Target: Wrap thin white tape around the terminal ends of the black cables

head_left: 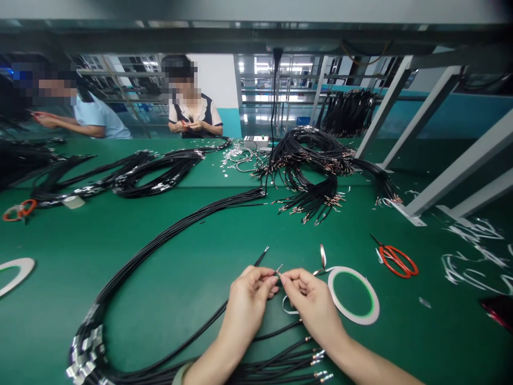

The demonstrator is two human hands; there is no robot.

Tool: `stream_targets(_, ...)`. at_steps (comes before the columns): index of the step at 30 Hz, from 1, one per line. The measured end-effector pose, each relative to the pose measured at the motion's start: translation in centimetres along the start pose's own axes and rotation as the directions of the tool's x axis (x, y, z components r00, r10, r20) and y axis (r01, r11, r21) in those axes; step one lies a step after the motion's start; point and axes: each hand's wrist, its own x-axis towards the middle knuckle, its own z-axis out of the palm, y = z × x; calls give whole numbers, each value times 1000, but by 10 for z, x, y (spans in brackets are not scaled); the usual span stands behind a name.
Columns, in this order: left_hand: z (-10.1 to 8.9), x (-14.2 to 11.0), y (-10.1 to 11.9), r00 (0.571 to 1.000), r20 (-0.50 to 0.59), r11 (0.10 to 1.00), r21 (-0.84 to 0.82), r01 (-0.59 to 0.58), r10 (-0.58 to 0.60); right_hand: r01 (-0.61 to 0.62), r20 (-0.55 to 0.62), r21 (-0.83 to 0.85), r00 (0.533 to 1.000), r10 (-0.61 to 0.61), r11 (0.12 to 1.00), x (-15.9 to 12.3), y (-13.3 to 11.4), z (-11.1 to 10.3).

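Observation:
My left hand [250, 294] and my right hand [308, 299] meet over the green table, fingers pinched together on the metal end of a thin black wire [279, 270]. The wire runs back under my left hand toward a bundle of black wires [132, 267] that loops across the table. A white tape roll [371, 313] lies flat just right of my right hand, its loose end curling up near my fingers. More wire ends with metal tips [316, 361] lie under my right wrist.
Orange-handled scissors [396, 260] lie to the right. A heap of black wires [316, 166] sits at the back. Two people work across the table [192, 115]. White scraps [473, 256] litter the right side, grey frame legs [449, 182] stand there. Another tape ring [16, 270] lies left.

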Motion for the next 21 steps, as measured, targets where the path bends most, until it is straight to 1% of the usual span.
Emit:
stream_targets(6, 2, -3, 7, 993, -52, 992, 75, -100, 104, -40, -23, -58, 999, 39, 998, 3, 1, -1)
stream_targets(9, 3, -5, 6, 986, -63, 979, 144, -147, 157, -42, -23, -90, 999, 40, 995, 3, 0, -2)
stream_targets(12, 4, -5, 4, 981, -76, 973, 157, -167, 180, -43, -23, -106, 999, 41, 993, 3, -1, -1)
stream_targets(16, 4, -5, 4, 978, -62, 966, 176, -188, 201, -33, -10, -91, 999, 32, 995, 2, -1, -1)
stream_targets(21, 3, -4, 6, 958, -51, 914, 316, -253, 283, -28, 1, -77, 1000, 29, 997, 0, -2, 0)
